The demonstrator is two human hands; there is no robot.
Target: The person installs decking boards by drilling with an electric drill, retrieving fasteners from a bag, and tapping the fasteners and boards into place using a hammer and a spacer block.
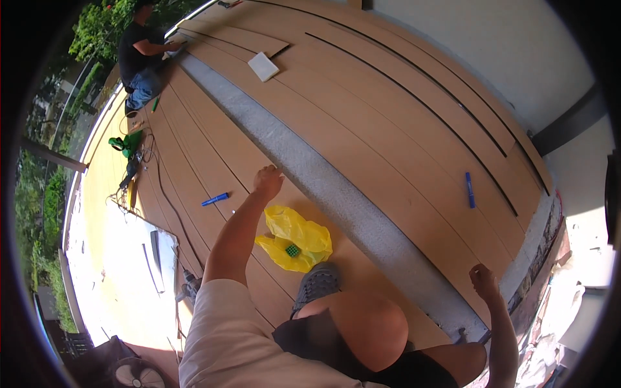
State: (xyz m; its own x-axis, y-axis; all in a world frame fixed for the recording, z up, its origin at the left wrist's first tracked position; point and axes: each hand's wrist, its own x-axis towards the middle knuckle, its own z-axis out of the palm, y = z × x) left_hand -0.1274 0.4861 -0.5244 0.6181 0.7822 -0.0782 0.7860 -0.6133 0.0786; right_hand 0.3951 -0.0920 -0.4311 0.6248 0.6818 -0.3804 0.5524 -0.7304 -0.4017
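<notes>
My left hand (268,181) is at the edge of a brown deck board (229,168), beside the long gap showing grey concrete (343,213). Its fingers are curled; what they grip, if anything, is hidden. My right hand (483,280) is closed near the gap's lower right end, just off the boards, holding something too small to make out, if anything. Between my left arm and the gap lies a crumpled yellow plastic bag (297,229) with a small green item (292,250) on it, next to my grey shoe (314,288). A blue marker (215,199) lies left of my forearm.
A co-worker (139,58) kneels at the far left. Green tools with cords (126,145), a drill (187,288) and a fan (136,374) line the left side. A white block (263,66), blue marker (470,191) and loose boards (407,97) lie beyond the gap, near a wall (491,39).
</notes>
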